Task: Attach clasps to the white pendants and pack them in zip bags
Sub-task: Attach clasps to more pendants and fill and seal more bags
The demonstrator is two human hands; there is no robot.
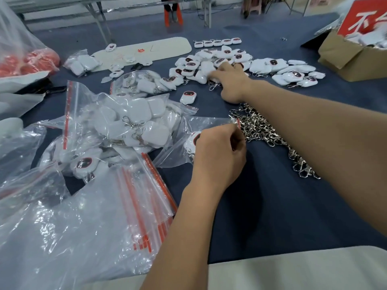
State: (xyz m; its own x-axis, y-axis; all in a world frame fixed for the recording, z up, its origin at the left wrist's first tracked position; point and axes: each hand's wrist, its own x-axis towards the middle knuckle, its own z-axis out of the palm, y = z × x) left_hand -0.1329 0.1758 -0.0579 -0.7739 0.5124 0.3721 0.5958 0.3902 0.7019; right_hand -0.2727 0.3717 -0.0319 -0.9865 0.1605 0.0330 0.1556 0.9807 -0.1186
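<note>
Head view: left grip (pixel 219 151) pinches clear red-striped zip bag (pixel 188 141) mouth; right grip (pixel 230 82), fingers loose, touches white plastic pendant pile (pixel 201 68) beyond bag; keep mouth wide.

A dark blue cloth covers the surface (pixel 272 216). At the far right stands an open cardboard box (pixel 347 57) with a red sign bearing white characters (pixel 362 19) leaning out of it. A long white foam sheet (pixel 159 49) lies at the far middle. At the far left, a clear plastic sack (pixel 23 51) holds red items. Beyond the surface, folding-table legs (pixel 100 19) stand on the floor.
</note>
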